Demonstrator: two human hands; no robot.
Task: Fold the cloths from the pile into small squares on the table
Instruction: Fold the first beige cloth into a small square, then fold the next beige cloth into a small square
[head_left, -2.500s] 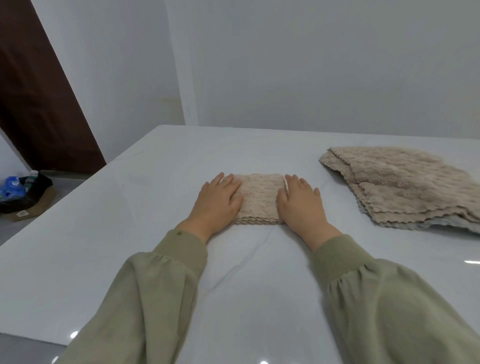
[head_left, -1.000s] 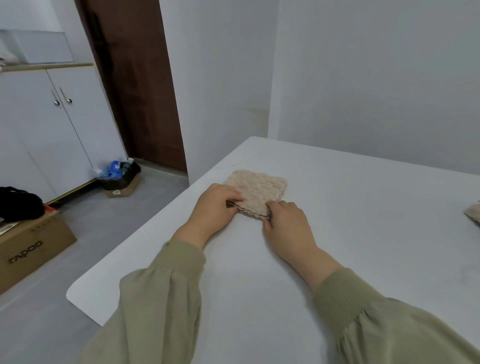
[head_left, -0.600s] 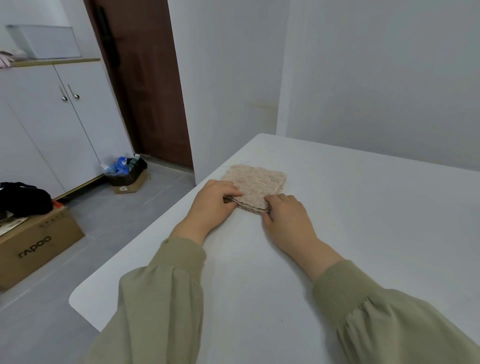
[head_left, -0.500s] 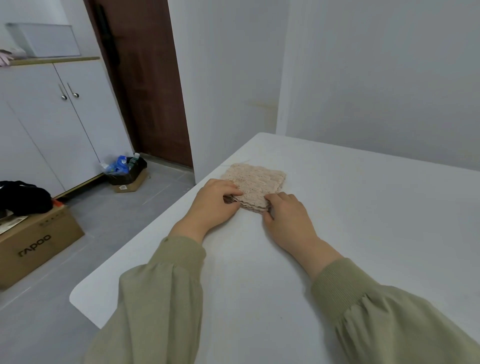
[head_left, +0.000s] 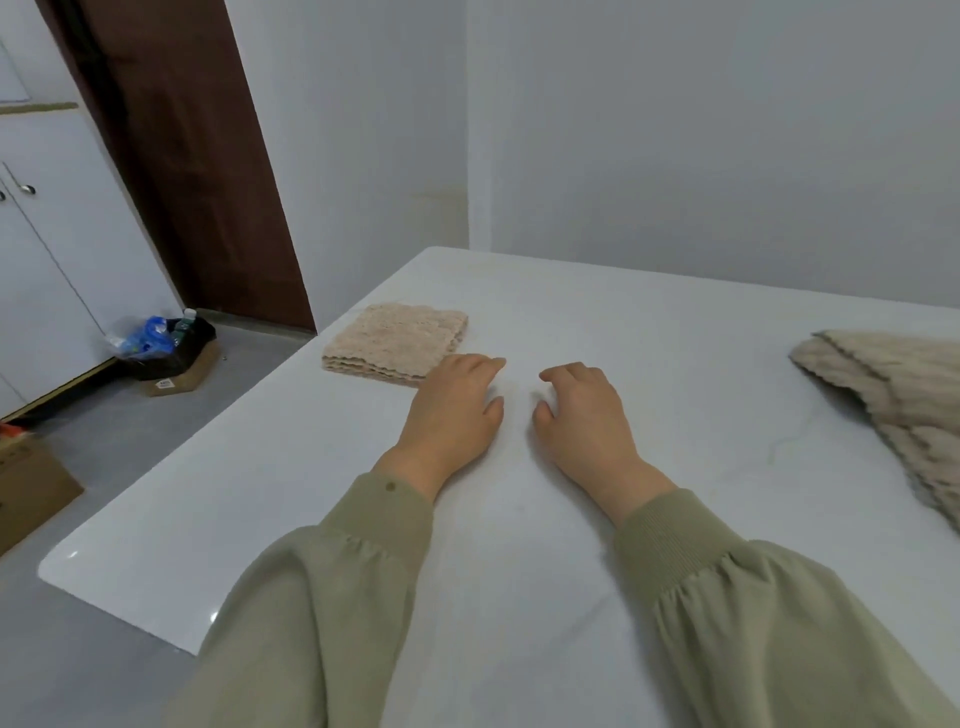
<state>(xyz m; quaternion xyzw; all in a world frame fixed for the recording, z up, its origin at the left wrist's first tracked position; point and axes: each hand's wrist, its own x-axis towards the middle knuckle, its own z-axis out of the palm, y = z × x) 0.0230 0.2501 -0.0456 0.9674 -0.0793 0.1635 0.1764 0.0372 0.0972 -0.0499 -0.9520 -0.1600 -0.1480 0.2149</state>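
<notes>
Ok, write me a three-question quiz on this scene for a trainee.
1. True or false: the folded cloth lies on top of the pile.
2. Which hand is nearer the folded cloth? A. the left hand B. the right hand C. both equally near
3. In one word: what does the right hand hold?

Key
1. False: the two lie apart on the table.
2. A
3. Nothing
</notes>
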